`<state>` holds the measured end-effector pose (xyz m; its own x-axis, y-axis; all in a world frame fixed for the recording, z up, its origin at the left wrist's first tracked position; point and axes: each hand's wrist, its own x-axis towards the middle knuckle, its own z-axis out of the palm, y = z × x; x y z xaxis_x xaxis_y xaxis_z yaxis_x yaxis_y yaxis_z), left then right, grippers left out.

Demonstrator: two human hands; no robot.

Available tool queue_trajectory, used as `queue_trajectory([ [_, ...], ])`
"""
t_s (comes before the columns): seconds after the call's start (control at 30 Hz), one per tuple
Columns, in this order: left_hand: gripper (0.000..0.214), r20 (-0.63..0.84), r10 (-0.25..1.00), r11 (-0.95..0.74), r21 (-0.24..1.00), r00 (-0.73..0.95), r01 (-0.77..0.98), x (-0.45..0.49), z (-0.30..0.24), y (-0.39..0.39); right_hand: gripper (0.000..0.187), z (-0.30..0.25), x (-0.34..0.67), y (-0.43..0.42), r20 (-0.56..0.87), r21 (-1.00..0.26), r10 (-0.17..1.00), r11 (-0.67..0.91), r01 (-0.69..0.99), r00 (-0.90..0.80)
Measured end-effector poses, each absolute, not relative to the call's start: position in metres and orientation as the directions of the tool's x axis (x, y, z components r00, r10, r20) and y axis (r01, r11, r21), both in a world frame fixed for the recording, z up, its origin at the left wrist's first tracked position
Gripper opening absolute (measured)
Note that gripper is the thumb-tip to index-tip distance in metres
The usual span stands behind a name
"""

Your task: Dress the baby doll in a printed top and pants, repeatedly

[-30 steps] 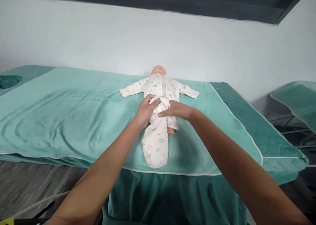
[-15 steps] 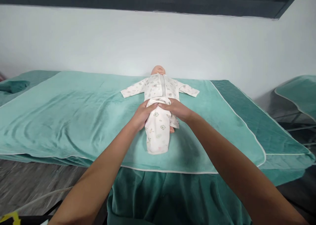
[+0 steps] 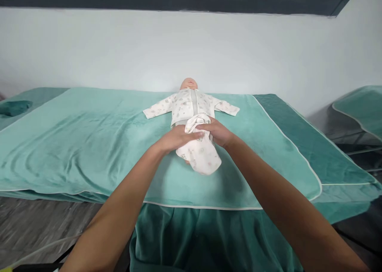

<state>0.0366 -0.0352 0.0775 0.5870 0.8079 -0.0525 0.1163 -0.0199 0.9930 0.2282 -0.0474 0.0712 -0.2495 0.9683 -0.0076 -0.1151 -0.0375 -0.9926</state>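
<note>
A baby doll lies on its back on a light teal towel, head toward the wall, arms spread, dressed in a white printed romper. My left hand and my right hand meet at the doll's waist. Both grip the bunched top edge of a white printed leg pouch that covers the doll's legs. The pouch's loose end lies toward me, swung to the right. The doll's legs are hidden under the fabric.
The towel covers a bed draped in darker teal cloth, set against a white wall. A folded dark teal cloth lies far left. Another teal-covered bed stands at the right. Grey floor shows at lower left.
The pouch has been drawn up and bunched shorter at the doll's waist, and its loose end has swung right. A bare foot seen earlier is now covered. Both hands stayed at the waist.
</note>
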Motion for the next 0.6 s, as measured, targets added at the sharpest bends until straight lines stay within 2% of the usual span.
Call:
queue_trajectory([
  [0.07, 0.048, -0.083, 0.791, 0.043, 0.996, 0.606, 0.08, 0.037, 0.076, -0.036, 0.043, 0.067, 0.228, -0.047, -0.004, -0.99, 0.982, -0.031, -0.139, -0.191],
  [0.17, 0.051, -0.082, 0.859, 0.181, 0.972, 0.504, -0.15, 0.042, 0.064, -0.034, 0.042, 0.066, 0.228, -0.046, -0.02, -0.996, 0.984, -0.035, -0.081, -0.178],
  [0.23, 0.052, -0.066, 0.902, 0.207, 0.933, 0.426, -0.293, 0.046, 0.056, -0.033, 0.039, 0.069, 0.229, -0.047, -0.05, -0.998, 0.962, -0.06, -0.03, -0.268],
  [0.3, 0.053, -0.061, 0.922, 0.209, 0.909, 0.382, -0.36, 0.049, 0.053, -0.034, 0.041, 0.072, 0.233, -0.047, -0.061, -0.997, 0.921, -0.076, -0.024, -0.385],
  [0.43, 0.052, -0.095, 0.915, 0.24, 0.91, 0.392, -0.339, 0.052, 0.059, -0.037, 0.05, 0.074, 0.239, -0.048, -0.043, -0.995, 0.884, -0.078, -0.056, -0.466],
  [0.53, 0.051, -0.117, 0.925, 0.236, 0.923, 0.362, -0.305, 0.052, 0.061, -0.037, 0.053, 0.069, 0.236, -0.046, -0.018, -0.996, 0.898, -0.057, -0.075, -0.44],
  [0.6, 0.05, -0.135, 0.941, 0.229, 0.93, 0.311, -0.289, 0.053, 0.061, -0.036, 0.054, 0.065, 0.23, -0.044, 0.014, -0.998, 0.932, -0.01, -0.064, -0.363],
])
